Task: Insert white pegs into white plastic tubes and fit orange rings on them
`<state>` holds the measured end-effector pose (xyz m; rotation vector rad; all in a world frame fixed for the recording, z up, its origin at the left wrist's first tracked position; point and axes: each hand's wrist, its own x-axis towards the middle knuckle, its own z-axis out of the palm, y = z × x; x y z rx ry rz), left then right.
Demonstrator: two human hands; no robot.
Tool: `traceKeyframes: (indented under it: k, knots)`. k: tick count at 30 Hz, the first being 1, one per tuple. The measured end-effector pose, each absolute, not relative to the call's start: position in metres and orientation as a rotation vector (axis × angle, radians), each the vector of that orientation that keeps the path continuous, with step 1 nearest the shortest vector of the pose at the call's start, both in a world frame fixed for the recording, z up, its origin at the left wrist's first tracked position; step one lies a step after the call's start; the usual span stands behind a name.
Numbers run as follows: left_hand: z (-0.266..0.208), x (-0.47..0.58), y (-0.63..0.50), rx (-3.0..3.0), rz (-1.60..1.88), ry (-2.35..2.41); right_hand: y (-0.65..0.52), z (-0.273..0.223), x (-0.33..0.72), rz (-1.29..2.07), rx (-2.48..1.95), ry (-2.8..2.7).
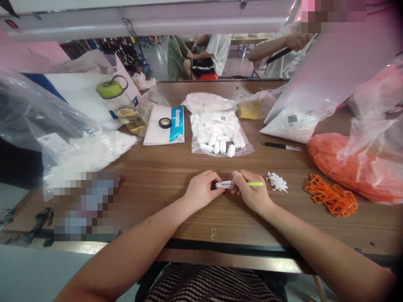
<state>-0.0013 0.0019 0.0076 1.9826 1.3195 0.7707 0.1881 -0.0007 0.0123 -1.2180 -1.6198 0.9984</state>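
Got a small white plastic part (223, 184) pinched in the left hand (204, 189), with a narrow grip at its left end, just above the brown worktop (151, 176) and near the front edge. Holding a green-handled tool (255, 183) in the right hand (248, 191), also in a snug, narrow grip, right up by the part's other end. Can't really make out the tool's tip behind the fingers, so can't say for sure about contact.

Just right of that hand, can see a little pile of tiny white bits (277, 182), then a loose heap of orange frames (332, 196) in front of a big clear bag of orange pieces (352, 170). Behind the white pile, can spot a black-handled knife (280, 146) lying flat.

Straight ahead, beyond the hands, got a bag of white parts (217, 130) with a few at its near edge. To the left of it, see a notebook (154, 132) with a roll of black tape (160, 122) on top, then a green-lidded bottle (121, 105), tilted in view. Can also see a bag of yellow bits (250, 110) farther back, right of center.
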Motion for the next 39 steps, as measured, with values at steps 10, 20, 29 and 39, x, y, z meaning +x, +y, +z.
traceKeyframes:
  k: [10, 20, 29, 39]
  knots:
    - [0.007, -0.001, 0.002, 1.983, 0.764, 1.328, -0.002, 0.011, 0.187, 0.994, -1.226, -1.626]
    - [0.006, 0.000, 0.002, 1.983, 0.744, 1.355, -0.001, 0.020, 0.179, 0.882, -1.310, -1.729]
    - [0.008, -0.001, 0.001, 1.988, 0.772, 1.314, -0.005, 0.019, 0.189, 0.926, -1.277, -1.628]
    - [0.009, -0.002, 0.001, 1.981, 0.760, 1.307, 0.000, 0.013, 0.188, 1.024, -1.274, -1.534]
